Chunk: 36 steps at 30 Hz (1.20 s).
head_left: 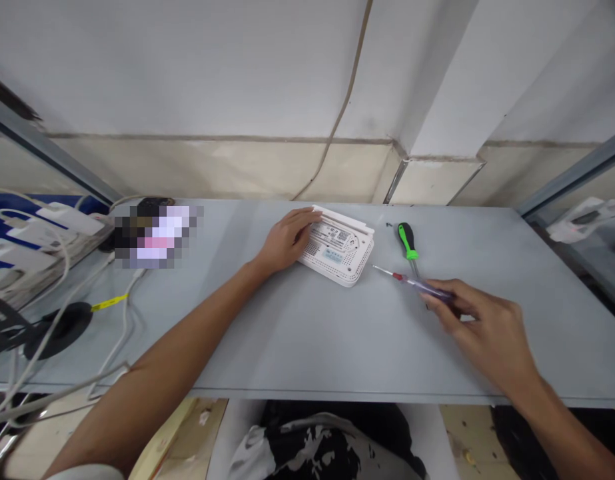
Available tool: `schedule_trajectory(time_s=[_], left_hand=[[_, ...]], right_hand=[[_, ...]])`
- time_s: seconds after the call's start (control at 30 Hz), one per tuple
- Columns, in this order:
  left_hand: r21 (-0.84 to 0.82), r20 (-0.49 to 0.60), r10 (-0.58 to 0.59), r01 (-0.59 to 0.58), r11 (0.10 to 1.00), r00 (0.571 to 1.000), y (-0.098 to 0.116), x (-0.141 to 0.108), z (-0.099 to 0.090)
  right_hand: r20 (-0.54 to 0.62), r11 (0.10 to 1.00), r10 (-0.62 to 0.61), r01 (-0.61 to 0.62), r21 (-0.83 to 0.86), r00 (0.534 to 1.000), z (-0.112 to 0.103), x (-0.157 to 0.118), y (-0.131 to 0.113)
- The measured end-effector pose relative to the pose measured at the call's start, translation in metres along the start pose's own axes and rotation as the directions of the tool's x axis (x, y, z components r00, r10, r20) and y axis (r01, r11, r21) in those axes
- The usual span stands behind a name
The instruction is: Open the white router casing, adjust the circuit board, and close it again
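My left hand [287,240] rests on a white plastic router [340,250], which lies underside up with its labels and vent holes showing. The fingers grip its near left side. My right hand [480,327] holds a slim screwdriver [404,280] with a translucent purple handle and a red band, its metal tip pointing left toward the router without touching it. A green-and-black screwdriver [408,241] lies on the table just right of the router, partly behind the slim one. A tiny dark screw [388,225] seems to lie near the table's far edge.
The grey tabletop [307,340] ends at a wall behind. At the left stand a power strip with white adapters [47,233], a pixelated blurred patch, a round black object [62,330] and tangled white cables. A white device [582,220] sits beyond the right edge.
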<state>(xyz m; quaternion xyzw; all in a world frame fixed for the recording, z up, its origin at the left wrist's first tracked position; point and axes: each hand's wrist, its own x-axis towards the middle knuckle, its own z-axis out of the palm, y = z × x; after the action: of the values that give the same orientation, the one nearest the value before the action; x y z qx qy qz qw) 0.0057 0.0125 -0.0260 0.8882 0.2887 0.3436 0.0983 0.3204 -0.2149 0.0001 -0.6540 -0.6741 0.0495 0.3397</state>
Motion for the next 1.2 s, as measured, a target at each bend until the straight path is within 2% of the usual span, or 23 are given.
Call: schedule_trajectory(time_s=[0.1, 0.27, 0.6, 0.77, 0.93, 1.07, 1.2], left_hand=[[-0.005, 0.006, 0.0, 0.0, 1.0, 1.0, 0.0, 0.0, 0.0], [-0.01, 0.014, -0.022, 0.022, 1.0, 1.0, 0.001, 0.0, -0.001], [-0.009, 0.032, -0.036, 0.036, 0.999, 0.999, 0.002, 0.002, -0.002], [-0.006, 0.016, -0.023, 0.023, 1.0, 1.0, 0.001, 0.001, -0.001], [-0.002, 0.023, -0.037, 0.037, 0.999, 0.999, 0.002, 0.002, -0.003], [-0.012, 0.021, -0.024, 0.025, 1.0, 0.999, 0.002, 0.002, -0.004], [-0.014, 0.017, -0.029, 0.029, 0.999, 0.999, 0.001, 0.002, -0.003]], right_hand=[[-0.056, 0.994, -0.095, 0.091, -0.067, 0.994, -0.005, 0.013, 0.005], [-0.069, 0.971, -0.219, 0.211, -0.11, 0.973, -0.002, 0.029, 0.007], [-0.002, 0.884, -0.406, 0.392, -0.256, 0.914, -0.007, 0.042, 0.003], [0.028, 0.859, -0.436, 0.425, -0.286, 0.9, -0.011, 0.054, 0.005], [0.136, 0.801, -0.414, 0.431, -0.414, 0.9, -0.019, 0.078, -0.011], [0.286, 0.696, -0.398, 0.49, -0.524, 0.872, -0.023, 0.103, -0.038], [0.395, 0.656, -0.37, 0.537, -0.531, 0.841, -0.023, 0.127, -0.057]])
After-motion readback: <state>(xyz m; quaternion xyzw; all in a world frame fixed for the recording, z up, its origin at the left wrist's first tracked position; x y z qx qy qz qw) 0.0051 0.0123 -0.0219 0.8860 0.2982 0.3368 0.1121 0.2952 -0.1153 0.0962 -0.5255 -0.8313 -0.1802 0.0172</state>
